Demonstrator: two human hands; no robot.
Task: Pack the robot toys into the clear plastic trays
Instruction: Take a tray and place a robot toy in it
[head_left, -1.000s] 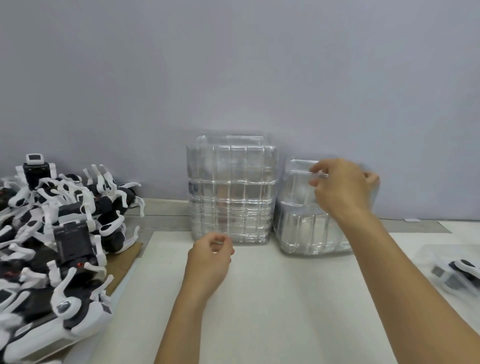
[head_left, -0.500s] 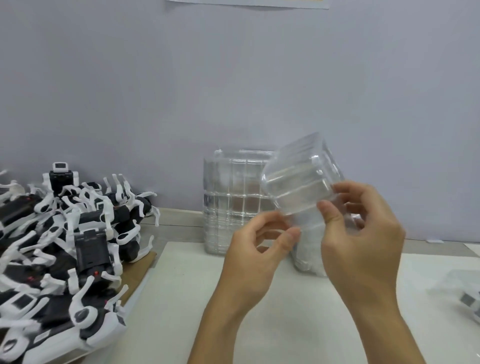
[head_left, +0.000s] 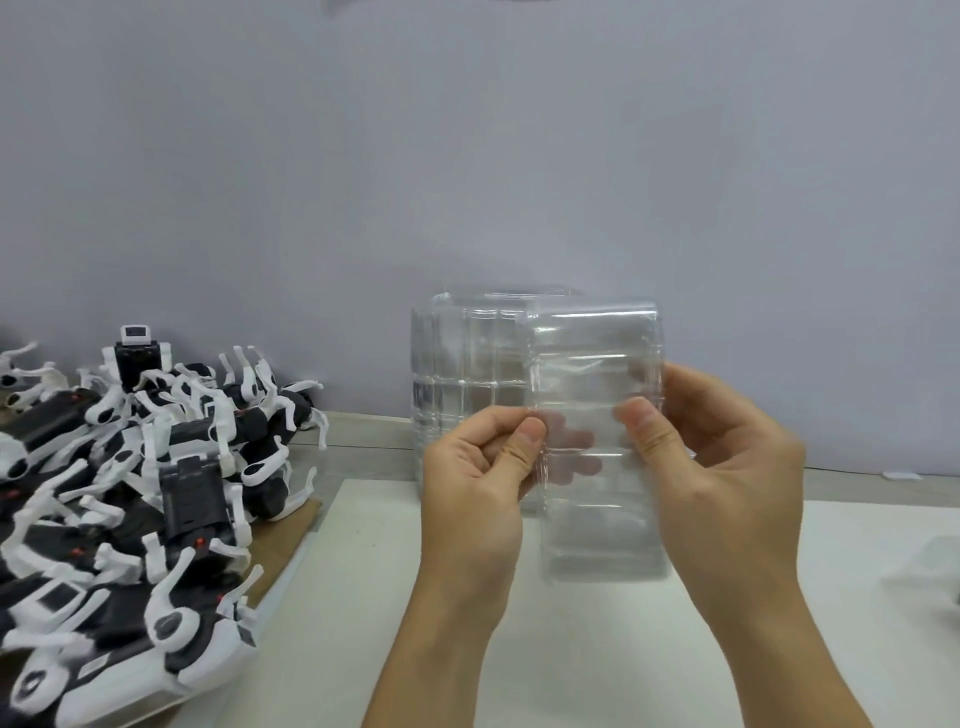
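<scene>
Clear thin plastic, a tray (head_left: 597, 415), was held upright above the white mat (head_left: 519, 649) in front of the person, the left hand (head_left: 475, 486) pinching its left edge between thumb and curled fingers and the right hand (head_left: 719, 467) gripping its right side with the thumb on the near face. It looked light, springy and slick, likely to buckle if squeezed mid-wall, so the stiffer rims and corners seemed the places to hold. One tray was in hand, one tall stack of trays (head_left: 467, 374) stood just behind it, and the robot toys (head_left: 135, 493) lay piled at the left, too tangled to count.
</scene>
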